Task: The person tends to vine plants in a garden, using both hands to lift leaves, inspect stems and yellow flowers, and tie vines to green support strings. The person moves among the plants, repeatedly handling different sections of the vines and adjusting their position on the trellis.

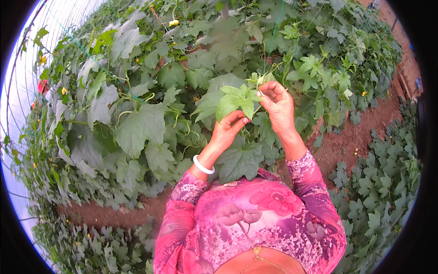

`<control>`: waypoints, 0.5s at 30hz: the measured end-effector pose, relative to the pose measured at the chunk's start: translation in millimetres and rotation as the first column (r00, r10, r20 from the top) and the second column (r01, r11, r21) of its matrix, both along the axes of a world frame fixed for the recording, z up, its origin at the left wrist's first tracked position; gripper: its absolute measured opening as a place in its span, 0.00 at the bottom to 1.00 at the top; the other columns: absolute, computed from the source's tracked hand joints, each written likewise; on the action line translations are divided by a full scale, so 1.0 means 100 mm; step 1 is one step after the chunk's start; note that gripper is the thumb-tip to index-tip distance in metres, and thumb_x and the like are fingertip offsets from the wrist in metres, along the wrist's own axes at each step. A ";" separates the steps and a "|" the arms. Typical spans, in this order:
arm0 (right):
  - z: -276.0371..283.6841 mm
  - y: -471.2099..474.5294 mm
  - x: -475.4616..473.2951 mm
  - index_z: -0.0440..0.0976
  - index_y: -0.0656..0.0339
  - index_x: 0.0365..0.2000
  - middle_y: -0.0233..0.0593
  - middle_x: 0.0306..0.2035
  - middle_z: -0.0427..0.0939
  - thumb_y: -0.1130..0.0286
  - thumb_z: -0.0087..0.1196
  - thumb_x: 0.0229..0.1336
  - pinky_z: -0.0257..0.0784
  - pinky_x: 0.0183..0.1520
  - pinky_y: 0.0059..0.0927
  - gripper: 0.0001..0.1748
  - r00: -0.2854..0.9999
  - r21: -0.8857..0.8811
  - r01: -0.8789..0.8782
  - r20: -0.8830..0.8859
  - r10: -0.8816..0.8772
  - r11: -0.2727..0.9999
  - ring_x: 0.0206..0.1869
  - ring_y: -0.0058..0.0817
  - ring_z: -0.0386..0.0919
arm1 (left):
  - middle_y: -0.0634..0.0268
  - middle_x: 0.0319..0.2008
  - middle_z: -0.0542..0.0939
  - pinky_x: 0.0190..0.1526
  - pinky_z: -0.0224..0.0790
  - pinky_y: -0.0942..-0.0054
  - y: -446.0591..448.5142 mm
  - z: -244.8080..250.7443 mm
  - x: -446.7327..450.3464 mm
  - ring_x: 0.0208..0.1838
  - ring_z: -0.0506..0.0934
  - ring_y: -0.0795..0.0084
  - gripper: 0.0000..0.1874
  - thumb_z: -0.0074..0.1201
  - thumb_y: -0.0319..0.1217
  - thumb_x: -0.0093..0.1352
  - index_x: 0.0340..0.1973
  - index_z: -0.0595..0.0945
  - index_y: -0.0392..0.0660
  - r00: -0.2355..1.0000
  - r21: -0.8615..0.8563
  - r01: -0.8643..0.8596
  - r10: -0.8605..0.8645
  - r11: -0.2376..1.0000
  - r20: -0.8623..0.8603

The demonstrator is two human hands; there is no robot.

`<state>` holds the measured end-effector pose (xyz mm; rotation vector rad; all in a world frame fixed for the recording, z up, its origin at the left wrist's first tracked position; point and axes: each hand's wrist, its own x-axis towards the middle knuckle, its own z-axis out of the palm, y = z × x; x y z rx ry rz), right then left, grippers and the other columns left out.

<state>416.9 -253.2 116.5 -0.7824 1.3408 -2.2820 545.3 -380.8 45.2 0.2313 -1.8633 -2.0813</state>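
Observation:
My left hand point(230, 129), with a white bangle point(203, 165) at its wrist, has thumb and forefinger pinched together beneath a light green lobed leaf point(236, 100); the leaf hides part of what they pinch. Higher and to the right, my right hand point(278, 103) pinches the thin vine stem point(259, 89) just below the pale, budding shoot tip point(260, 78). A green twine point(270, 49) runs up from near that tip. Below my hands a broad dark green leaf point(241, 160) hangs close to my chest.
Dense climbing vines with large leaves point(140, 128) and curling tendrils surround my hands. Another green twine point(99, 70) slants across the upper left. Bare soil point(349, 147) runs between rows, with lower plants point(383, 191) at the right. Curved film walling point(18, 85) stands far left.

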 end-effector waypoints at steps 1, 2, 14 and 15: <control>0.00 0.00 -0.02 0.74 0.63 0.40 0.29 0.41 0.77 0.77 0.65 0.57 0.71 0.53 0.25 0.12 1.000 -0.021 -0.015 0.000 0.015 1.000 0.46 0.18 0.74 | 0.63 0.44 0.84 0.57 0.70 0.72 0.00 0.01 -0.01 0.50 0.80 0.74 0.09 0.55 0.24 0.73 0.48 0.81 0.39 1.000 -0.003 0.002 -0.002 1.000 0.016; 0.00 0.01 -0.03 0.74 0.63 0.40 0.29 0.41 0.77 0.77 0.65 0.57 0.71 0.53 0.25 0.12 1.000 -0.004 -0.006 -0.004 0.006 1.000 0.46 0.18 0.74 | 0.63 0.44 0.84 0.56 0.70 0.73 0.00 0.01 -0.02 0.50 0.80 0.74 0.09 0.55 0.23 0.72 0.47 0.80 0.39 1.000 0.010 -0.002 0.002 1.000 0.001; 0.10 0.05 -0.51 0.73 0.62 0.40 0.34 0.44 0.80 0.74 0.65 0.57 0.72 0.56 0.29 0.13 0.957 0.096 0.042 -0.288 -0.012 0.994 0.47 0.22 0.77 | 0.64 0.43 0.83 0.46 0.75 0.75 -0.05 -0.21 -0.17 0.50 0.81 0.71 0.08 0.54 0.19 0.71 0.44 0.77 0.42 0.991 0.136 -0.038 0.054 0.990 -0.120; 0.20 0.07 -0.66 0.73 0.62 0.40 0.35 0.44 0.80 0.73 0.65 0.57 0.72 0.56 0.30 0.13 0.950 0.112 0.087 -0.309 -0.049 0.990 0.48 0.22 0.77 | 0.64 0.44 0.83 0.46 0.76 0.73 -0.06 -0.22 -0.18 0.51 0.82 0.69 0.08 0.54 0.19 0.71 0.44 0.76 0.42 0.987 0.147 -0.045 0.067 0.988 -0.143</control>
